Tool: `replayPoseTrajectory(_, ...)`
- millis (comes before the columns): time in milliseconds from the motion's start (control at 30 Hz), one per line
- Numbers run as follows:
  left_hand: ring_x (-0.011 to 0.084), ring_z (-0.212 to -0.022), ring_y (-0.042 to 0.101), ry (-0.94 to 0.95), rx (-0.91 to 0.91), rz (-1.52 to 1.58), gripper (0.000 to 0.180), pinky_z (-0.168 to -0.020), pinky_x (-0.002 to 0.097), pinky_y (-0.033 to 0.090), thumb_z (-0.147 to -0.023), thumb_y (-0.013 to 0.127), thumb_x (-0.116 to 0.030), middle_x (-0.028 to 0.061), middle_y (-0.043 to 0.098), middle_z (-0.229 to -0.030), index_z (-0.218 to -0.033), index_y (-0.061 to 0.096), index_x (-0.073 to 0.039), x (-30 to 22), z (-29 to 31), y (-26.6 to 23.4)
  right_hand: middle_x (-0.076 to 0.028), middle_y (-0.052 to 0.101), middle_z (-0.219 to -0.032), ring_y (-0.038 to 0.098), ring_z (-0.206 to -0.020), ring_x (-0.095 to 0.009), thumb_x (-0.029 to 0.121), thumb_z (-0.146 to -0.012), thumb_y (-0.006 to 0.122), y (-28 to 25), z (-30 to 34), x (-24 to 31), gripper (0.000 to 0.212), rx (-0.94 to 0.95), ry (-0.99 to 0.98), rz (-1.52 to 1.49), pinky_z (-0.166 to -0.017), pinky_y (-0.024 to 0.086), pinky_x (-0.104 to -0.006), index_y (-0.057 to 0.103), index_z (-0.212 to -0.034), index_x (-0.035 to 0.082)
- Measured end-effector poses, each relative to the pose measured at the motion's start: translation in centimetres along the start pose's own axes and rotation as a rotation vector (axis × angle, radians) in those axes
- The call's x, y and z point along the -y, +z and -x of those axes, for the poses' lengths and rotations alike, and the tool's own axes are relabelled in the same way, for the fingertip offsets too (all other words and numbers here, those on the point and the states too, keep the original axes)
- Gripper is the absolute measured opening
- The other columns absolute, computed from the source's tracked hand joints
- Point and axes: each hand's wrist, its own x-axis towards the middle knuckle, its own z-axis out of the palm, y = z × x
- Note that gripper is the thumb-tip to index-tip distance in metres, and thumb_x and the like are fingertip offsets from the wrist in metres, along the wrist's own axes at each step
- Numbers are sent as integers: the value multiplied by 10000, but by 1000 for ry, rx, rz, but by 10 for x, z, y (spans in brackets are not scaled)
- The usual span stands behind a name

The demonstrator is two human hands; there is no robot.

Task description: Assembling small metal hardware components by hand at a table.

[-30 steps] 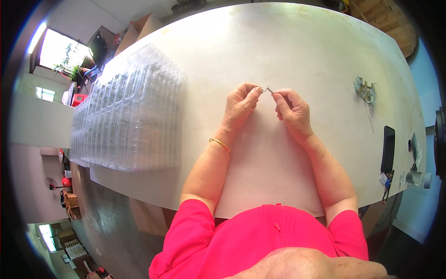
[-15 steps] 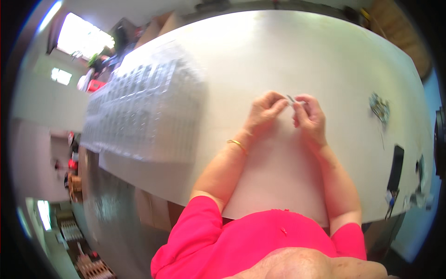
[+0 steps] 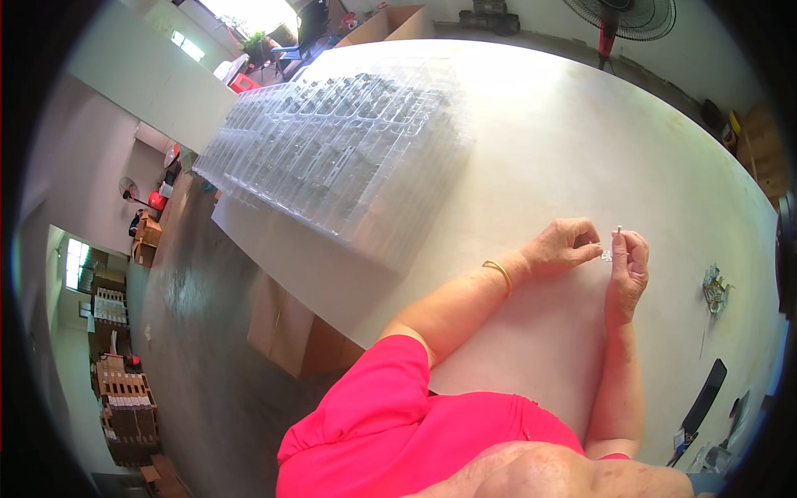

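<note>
Above the pale table, my left hand and my right hand are close together, fingertips almost touching. My right thumb and fingers pinch a small silvery metal part; a short thin end of metal stands up past the thumb tip. The part is too small to tell its exact kind. My left thumb and forefinger are pressed together right beside it, and whatever they hold is too small to make out. A gold bangle circles my left wrist.
Stacked clear plastic trays with small grey pieces fill the table's left. To the right lie a pile of small metal parts and a black strip-like thing. A cardboard box stands below the table's left edge; a fan stands beyond.
The view has swung, so trays, table and hands sit further right and the hands lower. My fingertips have parted slightly, and the metal end now points up from my right hand.
</note>
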Motion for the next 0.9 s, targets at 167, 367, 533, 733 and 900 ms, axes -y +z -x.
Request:
replayPoseTrajectory(167, 52, -689, 524, -267, -74, 369, 190, -609, 219, 452, -965, 663, -226, -37, 596, -767, -1002, 673, -40, -4, -7, -3, 71, 559, -795, 481, -716, -24, 191, -1008, 621, -6, 0, -2, 98, -37, 214, -106, -635, 405, -189, 672, -1046, 116)
replayPoseTrajectory(367, 44, -642, 474, -306, -121, 677, 193, -558, 207, 388, -991, 632, -249, -44, 549, -735, -994, 679, -61, 0, -10, -16, 63, 536, -692, 441, -591, -20, 154, -1004, 618, -1, -2, -4, 121, 60, 261, -73, -508, 356, -187, 690, -1084, 99)
replayPoseTrajectory(533, 54, -601, 453, -315, -120, 665, 199, -537, 208, 358, -998, 621, -250, -39, 536, -721, -979, 663, -56, 0, -12, -23, 45, 606, -769, 548, -686, -29, 169, -996, 624, 5, -1, 1, 135, 86, 302, -65, -571, 445, -200, 689, -1084, 89)
replayPoseTrajectory(733, 57, -607, 443, -321, -103, 625, 225, -546, 207, 356, -996, 627, -256, -36, 524, -701, -995, 660, -33, -5, -10, -18, 47, 609, -759, 550, -677, -30, 173, -996, 622, 1, 2, 5, 129, 81, 320, -23, -572, 447, -201, 692, -1063, 88)
replayPoseTrajectory(900, 52, -617, 433, -302, -85, 588, 234, -543, 205, 343, -985, 644, -263, -42, 514, -710, -1011, 662, -32, -7, -7, -20, 44, 599, -741, 545, -669, -35, 159, -994, 621, 0, 2, 5, 131, 84, 276, 49, -569, 440, -204, 691, -1059, 69)
